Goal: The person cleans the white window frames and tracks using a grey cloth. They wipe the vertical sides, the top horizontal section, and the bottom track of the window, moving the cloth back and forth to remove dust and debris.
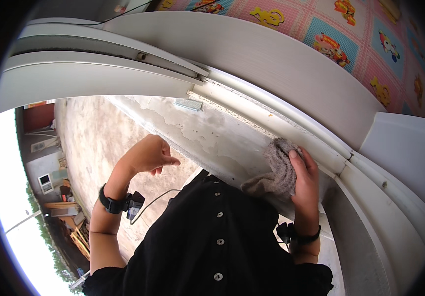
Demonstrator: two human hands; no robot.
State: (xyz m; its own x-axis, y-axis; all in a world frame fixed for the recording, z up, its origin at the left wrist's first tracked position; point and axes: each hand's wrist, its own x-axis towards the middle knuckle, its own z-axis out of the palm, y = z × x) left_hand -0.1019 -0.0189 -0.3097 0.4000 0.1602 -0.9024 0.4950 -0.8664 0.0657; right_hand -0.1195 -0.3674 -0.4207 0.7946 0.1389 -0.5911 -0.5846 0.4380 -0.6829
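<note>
My right hand (306, 172) grips a bunched grey-brown cloth (279, 166) and holds it against the edge of the white window frame (242, 111). One end of the cloth droops to the left over the concrete sill (212, 137). To the left, my left hand (155, 155) is raised past the outer edge of the sill, its fingers curled and bent inward. Nothing can be seen in it, though the inside of the fingers is partly hidden. Both wrists wear black straps with small devices.
A sliding sash (86, 74) stands at the upper left over the frame's tracks. Beyond the frame lies a pink patterned cover (308, 22). A small ridged piece (188, 104) rests on the sill. Stacked wood (79, 240) and a building are outside at the left.
</note>
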